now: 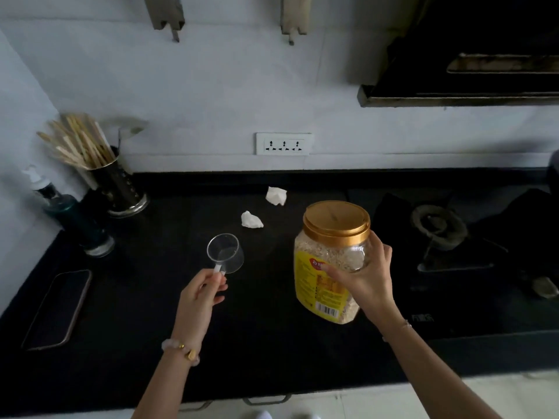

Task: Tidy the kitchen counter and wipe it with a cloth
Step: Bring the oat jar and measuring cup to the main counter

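On the black counter (145, 313) my left hand (202, 293) pinches the handle of a clear plastic measuring scoop (225, 252), whose cup points away from me. My right hand (363, 273) grips the side of a clear grain jar (331, 261) with a gold lid and yellow label; the jar is tilted. Two crumpled white tissues lie behind them, one (251, 220) nearer the scoop and one (276, 195) closer to the wall. No cloth is in view.
A phone (59, 308) lies flat at the left front. A dark pump bottle (75, 219) and a metal holder of chopsticks (118, 182) stand at the back left. A gas stove (438, 228) sits on the right under a range hood (472, 71). A wall socket (283, 143) is behind.
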